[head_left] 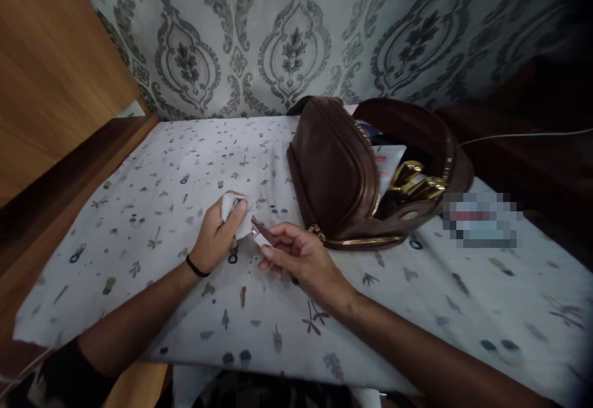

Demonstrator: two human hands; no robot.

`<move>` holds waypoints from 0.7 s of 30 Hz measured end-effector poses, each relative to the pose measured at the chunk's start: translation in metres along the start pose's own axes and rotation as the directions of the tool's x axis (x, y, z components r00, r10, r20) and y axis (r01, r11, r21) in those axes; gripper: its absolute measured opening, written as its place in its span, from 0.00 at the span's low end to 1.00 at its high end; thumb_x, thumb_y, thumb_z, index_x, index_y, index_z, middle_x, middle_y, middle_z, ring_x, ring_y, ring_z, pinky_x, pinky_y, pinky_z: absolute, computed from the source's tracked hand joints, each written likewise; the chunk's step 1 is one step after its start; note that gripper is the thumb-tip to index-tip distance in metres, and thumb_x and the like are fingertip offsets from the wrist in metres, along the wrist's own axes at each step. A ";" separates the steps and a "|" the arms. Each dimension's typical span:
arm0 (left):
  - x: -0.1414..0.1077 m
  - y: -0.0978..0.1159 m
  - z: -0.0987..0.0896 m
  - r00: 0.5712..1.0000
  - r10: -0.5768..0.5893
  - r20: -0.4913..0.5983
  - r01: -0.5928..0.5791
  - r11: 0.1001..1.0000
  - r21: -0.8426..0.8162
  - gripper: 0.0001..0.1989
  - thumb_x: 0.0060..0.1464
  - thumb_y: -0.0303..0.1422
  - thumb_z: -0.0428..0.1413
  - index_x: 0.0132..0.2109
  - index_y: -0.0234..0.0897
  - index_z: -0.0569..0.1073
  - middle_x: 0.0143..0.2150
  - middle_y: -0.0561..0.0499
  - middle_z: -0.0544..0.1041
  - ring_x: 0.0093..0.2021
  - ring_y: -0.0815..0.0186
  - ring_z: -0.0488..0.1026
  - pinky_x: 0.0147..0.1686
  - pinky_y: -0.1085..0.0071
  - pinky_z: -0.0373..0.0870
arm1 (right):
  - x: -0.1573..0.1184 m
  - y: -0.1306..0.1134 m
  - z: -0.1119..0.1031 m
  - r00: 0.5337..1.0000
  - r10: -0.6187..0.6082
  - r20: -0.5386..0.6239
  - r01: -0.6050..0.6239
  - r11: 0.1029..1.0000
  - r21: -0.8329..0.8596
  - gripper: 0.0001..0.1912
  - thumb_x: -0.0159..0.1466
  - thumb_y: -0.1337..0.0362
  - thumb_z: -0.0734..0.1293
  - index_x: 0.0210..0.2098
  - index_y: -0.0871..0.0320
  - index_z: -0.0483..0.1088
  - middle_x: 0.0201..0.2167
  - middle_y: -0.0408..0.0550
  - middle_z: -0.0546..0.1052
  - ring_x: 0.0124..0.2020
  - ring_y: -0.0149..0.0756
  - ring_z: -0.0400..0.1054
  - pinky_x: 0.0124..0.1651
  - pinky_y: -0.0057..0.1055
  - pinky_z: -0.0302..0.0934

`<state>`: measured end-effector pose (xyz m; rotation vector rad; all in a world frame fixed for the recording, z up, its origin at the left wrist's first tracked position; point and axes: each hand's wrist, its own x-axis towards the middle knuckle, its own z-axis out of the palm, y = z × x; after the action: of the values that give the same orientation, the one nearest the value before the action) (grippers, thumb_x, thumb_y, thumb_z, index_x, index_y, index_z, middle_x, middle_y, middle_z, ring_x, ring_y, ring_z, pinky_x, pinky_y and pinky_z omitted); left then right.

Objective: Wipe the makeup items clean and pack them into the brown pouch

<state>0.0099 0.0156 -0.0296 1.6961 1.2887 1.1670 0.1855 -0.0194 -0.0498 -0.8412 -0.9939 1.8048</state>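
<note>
My left hand [215, 235], with a black band at the wrist, is closed on a crumpled white cloth or tissue [243, 225]. My right hand [301, 250] pinches a small, slim case with a pale, pinkish shine [262, 237]; its exact kind is too small to make out. The far end of the case meets or nearly meets the white cloth. Both hands are above the printed tablecloth [176, 284]. Just beyond my right hand lies a brown leather bag [333, 161], unzipped, with a white packet [389, 161] and shiny gold items [410, 176] showing inside.
A blurred-out, pixelated item [482, 220] lies right of the bag. Patterned grey wallpaper [294, 43] rises behind the table, and a wooden panel [60, 80] stands at the left. A thin pale cable [523, 135] runs across the dark area at the right.
</note>
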 end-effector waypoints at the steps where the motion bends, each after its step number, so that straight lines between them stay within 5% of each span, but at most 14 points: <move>1: 0.000 0.001 -0.001 1.000 -0.014 -0.008 0.014 1.000 -0.017 0.17 0.65 0.45 0.49 0.38 0.37 0.71 0.29 0.54 0.73 0.29 0.69 0.69 0.33 0.72 0.67 | 0.000 -0.001 0.001 0.999 0.042 0.008 -0.043 0.997 0.064 0.22 0.52 0.54 0.79 0.37 0.59 0.71 0.31 0.41 0.77 0.27 0.27 0.75 0.24 0.20 0.60; 5: -0.003 0.006 -0.001 0.999 0.036 -0.003 -0.036 0.999 -0.029 0.16 0.65 0.44 0.49 0.40 0.36 0.72 0.32 0.52 0.76 0.29 0.69 0.71 0.31 0.72 0.69 | 0.001 -0.003 0.001 0.979 0.181 0.095 -0.199 0.949 0.243 0.28 0.48 0.49 0.80 0.38 0.63 0.73 0.28 0.44 0.78 0.26 0.28 0.75 0.25 0.20 0.60; 12: -0.004 0.005 -0.002 0.982 0.137 0.131 -0.159 0.972 0.175 0.14 0.60 0.43 0.53 0.42 0.38 0.75 0.34 0.51 0.77 0.35 0.64 0.74 0.39 0.70 0.72 | 0.003 0.003 -0.002 0.980 0.171 0.097 -0.184 0.973 0.141 0.34 0.39 0.48 0.82 0.37 0.63 0.73 0.24 0.39 0.75 0.19 0.23 0.67 0.23 0.22 0.56; 18: -0.004 0.009 0.002 0.998 -0.040 0.045 0.032 0.984 0.174 0.21 0.55 0.53 0.54 0.36 0.39 0.76 0.32 0.49 0.78 0.36 0.58 0.76 0.39 0.67 0.74 | -0.001 0.004 -0.003 0.998 0.048 0.048 -0.038 0.981 -0.189 0.27 0.42 0.55 0.81 0.38 0.60 0.75 0.22 0.34 0.69 0.20 0.21 0.60 0.25 0.22 0.54; 21: -0.005 0.008 0.005 0.981 -0.189 -0.044 0.192 0.976 0.100 0.27 0.53 0.58 0.53 0.40 0.38 0.78 0.31 0.50 0.79 0.36 0.56 0.77 0.41 0.65 0.76 | -0.005 0.000 -0.005 0.982 -0.182 0.040 0.174 0.814 -0.555 0.16 0.49 0.64 0.77 0.37 0.58 0.77 0.24 0.35 0.67 0.25 0.23 0.59 0.30 0.22 0.54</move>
<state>0.0170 0.0087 -0.0252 1.5902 1.5208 1.0360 0.1916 -0.0223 -0.0509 -1.0641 -1.5756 1.3509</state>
